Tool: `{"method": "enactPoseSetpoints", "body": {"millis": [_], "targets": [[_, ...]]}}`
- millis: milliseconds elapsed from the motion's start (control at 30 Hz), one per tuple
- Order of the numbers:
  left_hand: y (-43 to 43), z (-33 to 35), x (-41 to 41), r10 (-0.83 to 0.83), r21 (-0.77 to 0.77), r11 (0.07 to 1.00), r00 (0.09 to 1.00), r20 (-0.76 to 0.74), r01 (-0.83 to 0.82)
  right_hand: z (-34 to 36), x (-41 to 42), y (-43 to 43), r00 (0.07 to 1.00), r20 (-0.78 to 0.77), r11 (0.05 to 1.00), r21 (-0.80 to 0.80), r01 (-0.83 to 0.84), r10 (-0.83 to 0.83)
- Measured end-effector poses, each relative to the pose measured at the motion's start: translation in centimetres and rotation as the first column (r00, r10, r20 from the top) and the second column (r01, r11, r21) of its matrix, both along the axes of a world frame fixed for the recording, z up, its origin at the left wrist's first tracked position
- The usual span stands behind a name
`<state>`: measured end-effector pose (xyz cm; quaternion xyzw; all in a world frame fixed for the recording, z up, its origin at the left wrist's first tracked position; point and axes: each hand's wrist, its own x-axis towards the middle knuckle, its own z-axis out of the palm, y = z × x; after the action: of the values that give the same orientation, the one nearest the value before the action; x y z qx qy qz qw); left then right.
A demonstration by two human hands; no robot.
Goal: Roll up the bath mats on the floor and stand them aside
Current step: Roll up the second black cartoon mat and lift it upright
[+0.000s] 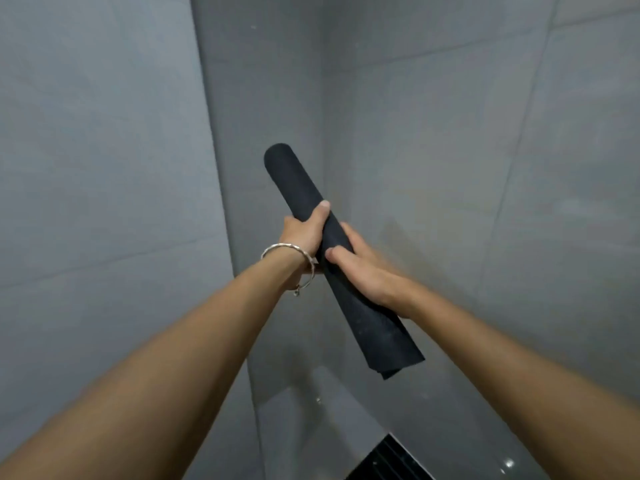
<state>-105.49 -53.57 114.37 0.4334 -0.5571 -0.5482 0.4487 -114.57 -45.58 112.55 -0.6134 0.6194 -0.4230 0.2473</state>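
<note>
A dark bath mat (301,183), rolled into a tight tube, is held up in the air in front of a grey tiled corner. It slants from upper left to lower right, and its loose lower end (394,351) flares open. My left hand (304,233), with a silver bracelet on the wrist, grips the roll near its middle from the left. My right hand (363,268) grips it just below, thumb across the front. The floor under the mat is mostly hidden by my arms.
Grey tiled walls (450,133) meet at a corner (323,98) straight ahead. A projecting wall edge (214,150) runs down the left side. A dark floor drain grate (388,459) lies at the bottom right on the glossy floor.
</note>
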Motion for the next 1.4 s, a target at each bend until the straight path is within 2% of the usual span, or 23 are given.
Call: {"method": "enactPoseSetpoints", "body": {"millis": [133,233,333,467,567,767,967,1167,1267,1400], "targets": [[4.9,0.7,3.9,-0.017,-0.061,0.998,0.998,0.068,0.022,-0.3,3.6,3.2,1.0,-0.008,1.0,0.005,-0.001,0.001],[7.2,0.1,6.8,0.072,-0.082,0.995,0.993,0.097,-0.064,-1.1,6.0,4.8,0.997,-0.047,0.996,0.065,-0.057,0.06],[9.0,-0.8,10.4,0.155,-0.06,0.987,0.979,0.133,-0.148,-1.7,8.5,6.1,0.98,-0.065,0.974,0.14,-0.179,0.189],[10.5,-3.4,16.1,0.232,-0.035,0.973,0.959,0.161,-0.23,-3.8,13.1,6.7,0.925,-0.072,0.907,0.242,-0.346,0.372],[11.1,-6.5,20.6,0.262,0.027,0.962,0.948,0.182,-0.272,-6.5,17.2,6.0,0.884,-0.101,0.851,0.34,-0.401,0.456],[11.5,-15.0,30.8,0.326,0.191,0.914,0.927,0.184,-0.359,-13.3,26.8,5.1,0.824,0.016,0.709,0.5,-0.497,0.567],[11.1,-28.2,40.8,0.352,0.423,0.811,0.915,0.2,-0.404,-25.3,35.9,3.5,0.789,0.21,0.534,0.634,-0.559,0.577],[11.8,-42.9,46.6,0.372,0.642,0.629,0.895,0.248,-0.439,-39.7,40.9,3.5,0.771,0.37,0.378,0.71,-0.595,0.519],[11.4,-50.9,47.8,0.377,0.681,0.573,0.884,0.276,-0.457,-48.7,42.1,2.9,0.768,0.42,0.327,0.727,-0.604,0.484],[10.1,-62.9,48.4,0.396,0.659,0.552,0.856,0.332,-0.511,-61.2,43.4,1.5,0.779,0.42,0.331,0.734,-0.594,0.466]]}}
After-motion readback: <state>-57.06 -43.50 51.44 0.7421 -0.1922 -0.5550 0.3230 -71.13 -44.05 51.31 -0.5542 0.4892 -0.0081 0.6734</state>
